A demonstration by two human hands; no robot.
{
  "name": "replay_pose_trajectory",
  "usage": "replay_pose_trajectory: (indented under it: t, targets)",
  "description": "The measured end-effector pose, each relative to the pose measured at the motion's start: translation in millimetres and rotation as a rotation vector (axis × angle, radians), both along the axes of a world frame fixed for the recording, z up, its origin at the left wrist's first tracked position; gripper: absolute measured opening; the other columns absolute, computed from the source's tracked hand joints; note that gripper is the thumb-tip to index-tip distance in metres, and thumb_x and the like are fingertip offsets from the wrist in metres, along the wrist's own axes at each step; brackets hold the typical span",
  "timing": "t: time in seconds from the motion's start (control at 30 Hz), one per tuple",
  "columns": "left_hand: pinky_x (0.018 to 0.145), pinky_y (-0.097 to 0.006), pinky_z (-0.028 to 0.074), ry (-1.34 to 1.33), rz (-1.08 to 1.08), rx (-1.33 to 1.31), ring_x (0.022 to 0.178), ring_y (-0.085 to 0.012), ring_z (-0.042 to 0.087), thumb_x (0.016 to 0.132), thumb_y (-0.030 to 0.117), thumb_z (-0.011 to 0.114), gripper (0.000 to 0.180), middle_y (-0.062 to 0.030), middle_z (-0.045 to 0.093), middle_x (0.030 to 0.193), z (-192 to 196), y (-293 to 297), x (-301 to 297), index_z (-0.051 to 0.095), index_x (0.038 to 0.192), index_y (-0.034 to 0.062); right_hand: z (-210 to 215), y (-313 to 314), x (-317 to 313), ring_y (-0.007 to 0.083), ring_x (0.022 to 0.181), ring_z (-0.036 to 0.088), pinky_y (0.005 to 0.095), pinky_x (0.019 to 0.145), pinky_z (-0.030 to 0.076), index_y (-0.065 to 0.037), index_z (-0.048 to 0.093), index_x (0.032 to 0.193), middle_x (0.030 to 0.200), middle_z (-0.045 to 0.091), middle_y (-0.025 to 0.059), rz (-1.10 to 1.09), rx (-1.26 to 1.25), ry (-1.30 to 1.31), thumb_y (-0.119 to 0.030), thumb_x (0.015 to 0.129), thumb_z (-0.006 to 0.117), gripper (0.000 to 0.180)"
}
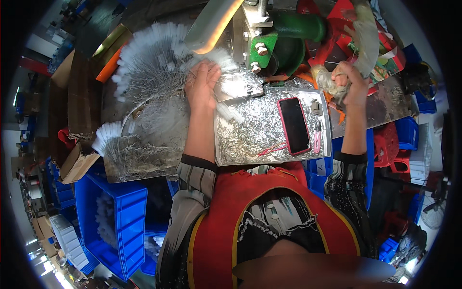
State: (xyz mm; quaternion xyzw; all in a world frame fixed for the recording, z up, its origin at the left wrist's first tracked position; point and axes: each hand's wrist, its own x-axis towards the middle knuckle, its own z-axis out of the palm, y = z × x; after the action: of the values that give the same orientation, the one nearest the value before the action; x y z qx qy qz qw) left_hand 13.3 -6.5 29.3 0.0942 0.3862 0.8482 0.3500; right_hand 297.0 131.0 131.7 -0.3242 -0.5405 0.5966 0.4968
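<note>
My left hand is closed, fingertips together, beside the press's metal work point. It seems to pinch a thin wire-stemmed brush, though the exact grip is hidden. A large fan of white-bristled wire brushes lies to its left, and another white-bristled brush rests just right of my wrist. My right hand is wrapped round the cloth-bound end of a press lever. The green hand press stands between my hands, with a lit lamp over its left side.
Below the press sits a foil-lined tray holding a phone in a red case and pink thread snips. A blue bin with white bristled pieces stands lower left. Cardboard borders the bench's left side; red stools stand right.
</note>
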Motion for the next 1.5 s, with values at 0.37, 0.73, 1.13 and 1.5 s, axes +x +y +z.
replay_pose_trajectory:
  t: [0.37, 0.73, 1.13, 1.5]
  targets:
    - [0.079, -0.034, 0.052, 0.016, -0.219, -0.035, 0.089, -0.0260, 0.059, 0.083, 0.000, 0.051, 0.024, -0.0181, 0.057, 0.097, -1, -14, -19, 0.048, 0.106, -0.0050, -49, -16, -10, 0.0171, 0.081, 0.056, 0.0292, 0.077, 0.042, 0.004, 0.056, 0.089, 0.083, 0.058, 0.0109, -0.167, 0.263, -0.099, -0.012, 0.077, 0.058, 0.019]
    - [0.091, -0.037, 0.045, -0.298, -0.208, 0.185, 0.100, -0.0299, 0.052, 0.083, -0.005, 0.046, 0.029, -0.0221, 0.052, 0.102, 4, -14, -28, 0.041, 0.111, -0.0093, -131, -108, -67, 0.0150, 0.085, 0.055, 0.0268, 0.073, 0.045, 0.004, 0.051, 0.101, 0.095, 0.055, 0.0103, 0.074, -0.137, -0.068, -0.017, 0.085, 0.049, 0.027]
    - [0.094, -0.038, 0.042, -0.348, -0.022, 0.229, 0.105, -0.0306, 0.047, 0.086, -0.003, 0.043, 0.032, -0.0217, 0.044, 0.111, 6, -7, -5, 0.035, 0.116, -0.0070, -118, -119, -142, 0.0167, 0.092, 0.051, 0.0300, 0.082, 0.039, 0.003, 0.053, 0.100, 0.102, 0.052, 0.0111, 0.140, 0.389, -0.134, -0.013, 0.087, 0.036, 0.026]
    - [0.091, -0.036, 0.046, -0.359, 0.043, 0.305, 0.102, -0.0288, 0.048, 0.086, -0.002, 0.042, 0.029, -0.0212, 0.045, 0.107, 2, 3, -7, 0.037, 0.113, -0.0075, -98, -100, -158, 0.0104, 0.073, 0.052, 0.0238, 0.066, 0.043, 0.002, 0.051, 0.098, 0.086, 0.057, 0.0054, 0.063, -0.035, -0.093, -0.026, 0.088, 0.045, 0.030]
